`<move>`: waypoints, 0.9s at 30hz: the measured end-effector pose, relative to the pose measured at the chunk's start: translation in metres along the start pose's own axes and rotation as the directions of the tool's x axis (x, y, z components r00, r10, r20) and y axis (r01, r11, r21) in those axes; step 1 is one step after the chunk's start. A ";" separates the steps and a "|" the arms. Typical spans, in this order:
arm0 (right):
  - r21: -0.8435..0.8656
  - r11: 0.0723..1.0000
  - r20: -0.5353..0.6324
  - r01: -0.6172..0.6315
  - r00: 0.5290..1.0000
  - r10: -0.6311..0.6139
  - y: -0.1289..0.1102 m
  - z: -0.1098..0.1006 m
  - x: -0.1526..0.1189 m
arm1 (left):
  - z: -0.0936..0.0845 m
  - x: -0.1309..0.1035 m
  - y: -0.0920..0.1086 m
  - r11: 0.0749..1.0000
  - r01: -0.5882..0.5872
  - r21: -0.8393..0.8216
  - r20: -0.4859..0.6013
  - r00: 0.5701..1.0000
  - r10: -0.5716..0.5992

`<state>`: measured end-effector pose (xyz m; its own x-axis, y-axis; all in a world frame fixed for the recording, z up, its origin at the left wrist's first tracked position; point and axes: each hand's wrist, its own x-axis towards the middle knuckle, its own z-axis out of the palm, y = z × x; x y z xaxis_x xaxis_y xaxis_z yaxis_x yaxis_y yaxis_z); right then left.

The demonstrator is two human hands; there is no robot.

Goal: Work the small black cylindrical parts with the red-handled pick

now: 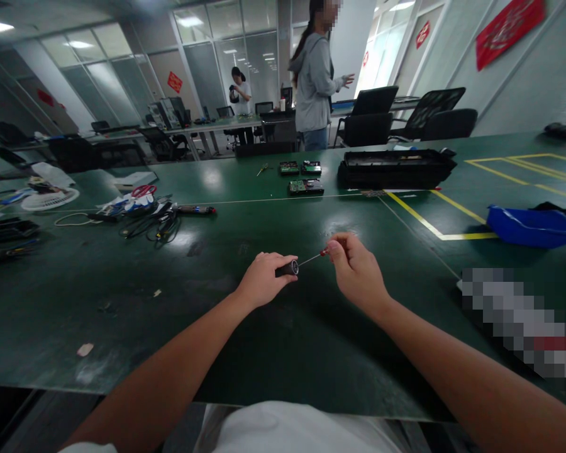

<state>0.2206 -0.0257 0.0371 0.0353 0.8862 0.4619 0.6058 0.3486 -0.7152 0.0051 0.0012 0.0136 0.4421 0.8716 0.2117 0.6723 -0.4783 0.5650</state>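
Note:
My left hand (264,277) is wrapped round a short black cylinder (287,269), whose round end with a metallic ring faces right. In my right hand (353,267) is a screwdriver (311,258) with a red handle, pinched between thumb and fingers. Its thin shaft points left and down, and the tip is at or very near the ringed end of the cylinder; contact is too small to tell. Both hands are above the middle of the green table (245,352).
Beyond the hands lie several circuit-board parts (306,187), a small screwdriver (263,168) and a long black housing (396,168). Cables (158,223) and tools are at left. A blue tray (532,226) sits at right. Two people (314,82) stand behind the table.

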 end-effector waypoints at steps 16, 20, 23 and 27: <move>0.004 0.999 0.023 0.051 0.998 -0.051 -0.003 0.000 -0.004 | 0.000 -0.001 0.000 0.999 -0.042 0.002 -0.014 0.999 0.042; -0.037 0.998 0.002 0.056 0.998 -0.056 -0.002 0.000 -0.002 | 0.002 -0.001 -0.002 0.999 -0.048 -0.018 -0.011 0.999 0.048; -0.060 0.997 -0.013 0.059 0.998 -0.060 -0.001 0.000 -0.001 | 0.002 0.000 -0.005 0.998 -0.045 -0.033 -0.008 0.999 0.045; -0.085 0.995 -0.024 0.053 0.998 -0.055 0.000 -0.001 -0.001 | 0.002 0.000 -0.007 0.996 -0.024 -0.087 -0.026 0.999 0.022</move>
<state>0.2218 -0.0265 0.0375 0.0209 0.8580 0.5132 0.6725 0.3678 -0.6422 0.0015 0.0040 0.0076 0.4411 0.8634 0.2450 0.6075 -0.4882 0.6266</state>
